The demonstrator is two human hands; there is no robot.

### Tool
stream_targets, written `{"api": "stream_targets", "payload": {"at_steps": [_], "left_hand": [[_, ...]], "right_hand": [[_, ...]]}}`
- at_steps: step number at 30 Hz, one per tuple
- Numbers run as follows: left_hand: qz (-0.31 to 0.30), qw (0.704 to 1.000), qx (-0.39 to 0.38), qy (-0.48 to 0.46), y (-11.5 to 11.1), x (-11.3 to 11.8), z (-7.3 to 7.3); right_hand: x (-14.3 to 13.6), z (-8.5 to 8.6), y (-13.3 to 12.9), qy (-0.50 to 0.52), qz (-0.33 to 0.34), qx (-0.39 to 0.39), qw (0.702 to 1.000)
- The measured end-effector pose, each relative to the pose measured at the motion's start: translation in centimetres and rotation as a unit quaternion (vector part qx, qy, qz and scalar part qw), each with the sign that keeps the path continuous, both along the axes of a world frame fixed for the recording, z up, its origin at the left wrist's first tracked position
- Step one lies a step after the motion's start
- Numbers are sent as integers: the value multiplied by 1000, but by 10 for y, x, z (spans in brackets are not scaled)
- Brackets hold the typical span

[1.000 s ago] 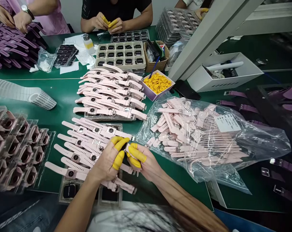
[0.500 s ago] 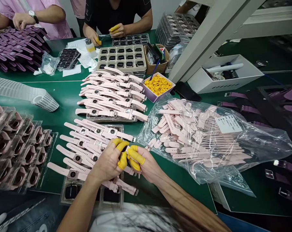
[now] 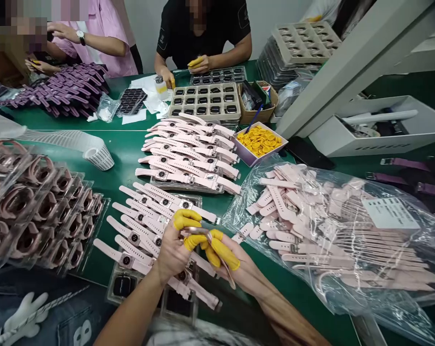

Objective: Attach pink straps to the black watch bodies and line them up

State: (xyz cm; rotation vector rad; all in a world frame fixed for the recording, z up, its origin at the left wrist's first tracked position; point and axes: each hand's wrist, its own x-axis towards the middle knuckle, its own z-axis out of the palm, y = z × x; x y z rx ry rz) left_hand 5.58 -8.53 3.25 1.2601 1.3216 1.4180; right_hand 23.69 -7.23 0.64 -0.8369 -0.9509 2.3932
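Observation:
My left hand (image 3: pixel 177 242), with yellow finger cots on its fingertips, pinches a smartwatch (image 3: pixel 195 230) seen edge-on. Close beside it, my right hand (image 3: pixel 226 254), also in yellow finger cots, grips a pink watch strap (image 3: pixel 229 276) whose end hangs below the fingers. The strap meets the watch between both hands; whether it is fastened I cannot tell. Under and left of my hands, pink-strapped watches (image 3: pixel 134 237) lie in slanted rows across a clear tray (image 3: pixel 116 293). A bag of loose pink straps (image 3: pixel 293 216) lies to the right.
Behind stands another stack of pink watches (image 3: pixel 188 154), with a box of yellow finger cots (image 3: pixel 259 139) beside it. Trays of curled pink watches (image 3: pixel 41 206) fill the left. A metal post (image 3: pixel 350 67) slants at right. A co-worker's hand (image 3: pixel 199 63) is across the table.
The view has swung left, so things sit further right. Between my hands, the smartwatch's edge and the hanging pink strap now show, where fingers mostly covered them before.

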Motion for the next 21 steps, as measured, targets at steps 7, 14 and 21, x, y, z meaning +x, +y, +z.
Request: {"api": "stream_targets", "payload": {"at_steps": [7, 14, 21], "left_hand": [[177, 958, -125, -186, 10, -18, 10], [-178, 970, -57, 153, -3, 4, -4], [-209, 948, 3, 241, -4, -3, -7]], "right_hand": [[19, 1, 17, -106, 46, 72, 991], [1, 6, 5, -27, -37, 27, 999], [-4, 6, 4, 12, -61, -32, 998]]}}
